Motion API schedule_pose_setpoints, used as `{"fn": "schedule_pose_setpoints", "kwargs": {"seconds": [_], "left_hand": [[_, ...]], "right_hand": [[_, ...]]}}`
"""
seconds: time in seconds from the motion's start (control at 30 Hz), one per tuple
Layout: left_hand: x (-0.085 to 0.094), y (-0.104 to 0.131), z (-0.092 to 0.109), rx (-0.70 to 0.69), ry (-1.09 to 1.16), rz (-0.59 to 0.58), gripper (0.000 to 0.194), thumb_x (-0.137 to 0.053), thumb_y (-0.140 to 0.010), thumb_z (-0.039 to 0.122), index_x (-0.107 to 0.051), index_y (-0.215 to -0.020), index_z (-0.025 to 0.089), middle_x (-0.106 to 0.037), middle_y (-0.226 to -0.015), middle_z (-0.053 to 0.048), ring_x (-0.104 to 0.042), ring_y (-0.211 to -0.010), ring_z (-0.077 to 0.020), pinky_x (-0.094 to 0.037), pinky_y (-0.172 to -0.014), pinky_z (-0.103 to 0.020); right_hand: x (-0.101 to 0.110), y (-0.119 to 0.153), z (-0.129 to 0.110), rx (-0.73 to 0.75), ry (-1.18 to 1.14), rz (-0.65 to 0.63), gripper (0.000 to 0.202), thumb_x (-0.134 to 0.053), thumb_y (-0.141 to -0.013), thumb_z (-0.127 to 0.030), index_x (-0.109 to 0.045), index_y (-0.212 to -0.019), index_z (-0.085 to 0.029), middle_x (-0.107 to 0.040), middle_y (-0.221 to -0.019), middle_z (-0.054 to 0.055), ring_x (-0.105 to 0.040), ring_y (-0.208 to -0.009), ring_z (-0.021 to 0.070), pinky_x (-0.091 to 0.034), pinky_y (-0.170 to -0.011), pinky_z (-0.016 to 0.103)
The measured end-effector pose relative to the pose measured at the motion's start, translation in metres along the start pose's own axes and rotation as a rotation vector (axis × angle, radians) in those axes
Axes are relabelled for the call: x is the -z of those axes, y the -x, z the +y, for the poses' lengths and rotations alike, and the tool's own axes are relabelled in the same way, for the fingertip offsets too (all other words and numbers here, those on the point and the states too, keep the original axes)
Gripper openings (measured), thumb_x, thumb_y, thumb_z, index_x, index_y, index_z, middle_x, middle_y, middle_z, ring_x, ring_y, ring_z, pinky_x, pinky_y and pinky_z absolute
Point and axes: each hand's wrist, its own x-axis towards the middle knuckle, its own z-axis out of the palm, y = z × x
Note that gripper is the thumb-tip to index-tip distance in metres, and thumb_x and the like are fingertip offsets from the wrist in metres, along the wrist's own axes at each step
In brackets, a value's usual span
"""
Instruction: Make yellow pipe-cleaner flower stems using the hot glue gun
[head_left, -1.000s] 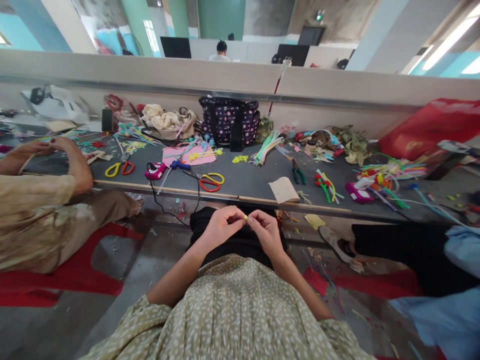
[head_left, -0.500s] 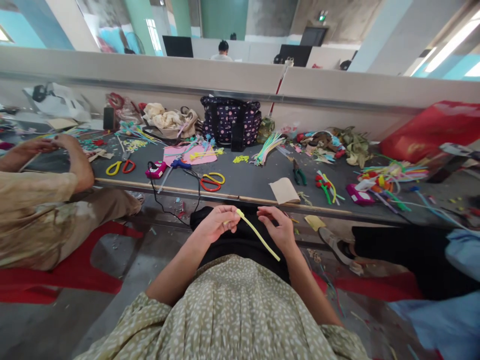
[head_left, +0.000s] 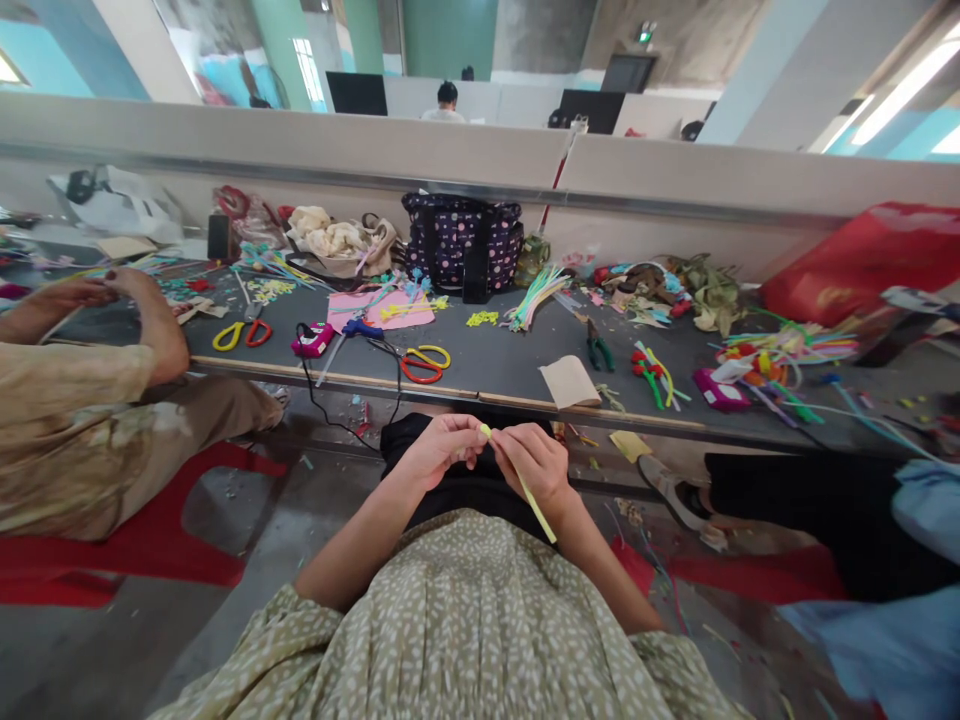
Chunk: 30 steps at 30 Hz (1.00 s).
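A pale yellow pipe cleaner (head_left: 537, 508) runs between my hands over my lap, with a small yellow bend or knot at its upper end. My left hand (head_left: 445, 448) pinches that end between thumb and fingertips. Closed round the strip just beside it is my right hand (head_left: 534, 464), its fingertips almost touching the left ones. The free tail slants down past the right palm toward my wrist. What lies under the right fingers is hidden.
On the dark table (head_left: 495, 350) lie red-and-yellow scissors (head_left: 424, 364), a blue glue gun (head_left: 361, 328), green-handled pliers (head_left: 598, 346), a brown paper piece (head_left: 570, 382) and a bundle of pastel pipe cleaners (head_left: 537, 298). A dark patterned bag (head_left: 462, 240) stands behind. Co-workers sit on both sides.
My right hand has moved left and closed on the yellow pipe cleaner beside my left fingertips; before, it was open and apart. The tail now hangs a little steeper.
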Motion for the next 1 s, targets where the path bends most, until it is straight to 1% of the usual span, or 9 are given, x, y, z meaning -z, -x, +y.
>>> {"fn": "schedule_pose_setpoints", "kwargs": {"seconds": [0.17, 0.37, 0.43, 0.53, 0.63, 0.73, 0.83, 0.9, 1.0], "left_hand": [[-0.003, 0.001, 0.0, -0.102, -0.094, 0.018, 0.022, -0.076, -0.064, 0.03, -0.063, -0.069, 0.012, -0.058, -0.06, 0.0, -0.049, -0.048, -0.0069, -0.042, -0.047, -0.02], [0.002, 0.004, 0.006, -0.047, -0.064, 0.015, 0.021, -0.075, -0.063, 0.028, -0.062, -0.068, 0.013, -0.054, -0.056, 0.002, -0.047, -0.047, -0.0068, -0.043, -0.046, -0.02], [0.003, 0.004, 0.007, -0.047, -0.05, 0.012, 0.019, -0.074, -0.062, 0.026, -0.061, -0.068, 0.013, -0.053, -0.055, 0.002, -0.045, -0.046, -0.0064, -0.043, -0.046, -0.021], [0.003, 0.003, 0.007, -0.057, -0.046, 0.008, 0.015, -0.073, -0.062, 0.023, -0.062, -0.067, 0.013, -0.052, -0.052, 0.003, -0.043, -0.045, -0.006, -0.042, -0.045, -0.021], [0.002, 0.002, 0.005, -0.062, -0.073, 0.019, 0.014, -0.072, -0.063, 0.022, -0.062, -0.067, 0.013, -0.053, -0.053, 0.003, -0.044, -0.046, -0.0064, -0.042, -0.045, -0.021], [0.002, 0.002, 0.002, -0.111, -0.135, 0.043, 0.015, -0.071, -0.066, 0.025, -0.063, -0.068, 0.013, -0.057, -0.058, 0.001, -0.047, -0.049, -0.007, -0.041, -0.046, -0.02], [0.002, 0.003, 0.001, -0.173, -0.218, 0.056, 0.016, -0.071, -0.068, 0.028, -0.065, -0.071, 0.013, -0.061, -0.064, 0.0, -0.049, -0.052, -0.0069, -0.041, -0.049, -0.019], [0.002, 0.004, 0.001, -0.195, -0.266, 0.04, 0.017, -0.07, -0.07, 0.03, -0.065, -0.072, 0.014, -0.062, -0.066, -0.001, -0.051, -0.055, -0.008, -0.041, -0.051, -0.02], [0.003, 0.005, 0.001, -0.234, -0.332, 0.014, 0.018, -0.07, -0.072, 0.032, -0.067, -0.075, 0.014, -0.064, -0.068, -0.002, -0.054, -0.06, -0.0102, -0.042, -0.054, -0.021]], "right_hand": [[0.001, -0.002, -0.001, 0.018, -0.01, 0.051, 0.026, -0.058, -0.085, -0.012, -0.062, -0.108, -0.021, -0.068, -0.083, 0.007, -0.063, -0.075, 0.0193, -0.054, -0.069, 0.033], [-0.004, 0.003, 0.001, -0.074, -0.148, 0.068, 0.024, -0.058, -0.086, -0.015, -0.065, -0.107, -0.023, -0.069, -0.088, 0.007, -0.064, -0.077, 0.0184, -0.055, -0.069, 0.033], [-0.002, 0.003, 0.002, -0.168, -0.185, 0.085, 0.022, -0.057, -0.087, -0.016, -0.066, -0.105, -0.022, -0.069, -0.089, 0.008, -0.064, -0.08, 0.0195, -0.055, -0.07, 0.034], [0.005, -0.002, 0.001, -0.388, -0.301, 0.103, 0.015, -0.055, -0.089, -0.019, -0.067, -0.098, -0.021, -0.069, -0.087, 0.007, -0.065, -0.079, 0.0189, -0.054, -0.072, 0.033], [0.01, -0.008, -0.004, -0.564, -0.491, 0.012, 0.013, -0.056, -0.089, -0.026, -0.068, -0.093, -0.021, -0.069, -0.085, 0.004, -0.065, -0.075, 0.0169, -0.053, -0.07, 0.029], [0.008, -0.011, -0.011, -0.647, -0.61, -0.079, 0.013, -0.062, -0.085, -0.031, -0.068, -0.091, -0.021, -0.069, -0.083, 0.003, -0.064, -0.074, 0.0165, -0.052, -0.069, 0.028], [0.003, -0.011, -0.016, -0.753, -0.722, -0.077, 0.015, -0.061, -0.085, -0.034, -0.066, -0.086, -0.019, -0.066, -0.074, 0.002, -0.06, -0.064, 0.0145, -0.05, -0.06, 0.026], [0.001, -0.012, -0.018, -0.825, -0.833, -0.073, 0.017, -0.06, -0.085, -0.035, -0.065, -0.082, -0.019, -0.063, -0.068, 0.001, -0.056, -0.056, 0.0126, -0.047, -0.053, 0.024], [0.002, -0.014, -0.02, -0.913, -0.999, -0.087, 0.019, -0.064, -0.082, -0.036, -0.065, -0.077, -0.017, -0.059, -0.061, 0.0, -0.051, -0.049, 0.0105, -0.043, -0.047, 0.022]]}}
